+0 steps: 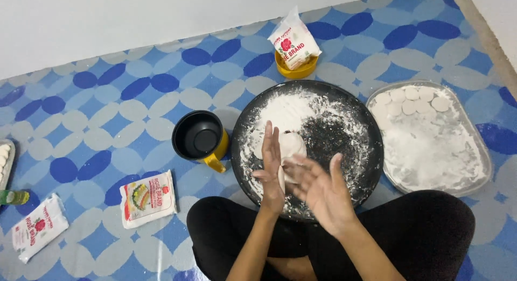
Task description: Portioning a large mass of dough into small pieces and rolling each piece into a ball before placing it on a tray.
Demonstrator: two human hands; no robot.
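Pressing between two palms, a flat white dough disc [291,151] stood nearly on edge. The left hand [271,170] was open, fingers straight and upright, its palm against the disc; the right hand [320,186] was open too, fingers spread, touching the disc's other face, though motion blurred it.

Directly beyond the hands lay one round black tray [366,146], dusted with white flour heaped toward its far side. To the right of the right hand sat one clear oval dish [482,146] holding a flour layer and about eight small white discs [412,100] at its far end; their exact count was hard to make out. Left of the left hand stood one yellow mug [201,138], dark inside, contents unclear.

Three flour bags showed: one upright bag [293,41] in a yellow bowl [295,71] beyond the tray, one middle bag [148,197] and one far-left bag [39,227] flat on the blue patterned mat [107,98]. At the left edge a green bottle [13,196] and another dish [5,160] were cut off.
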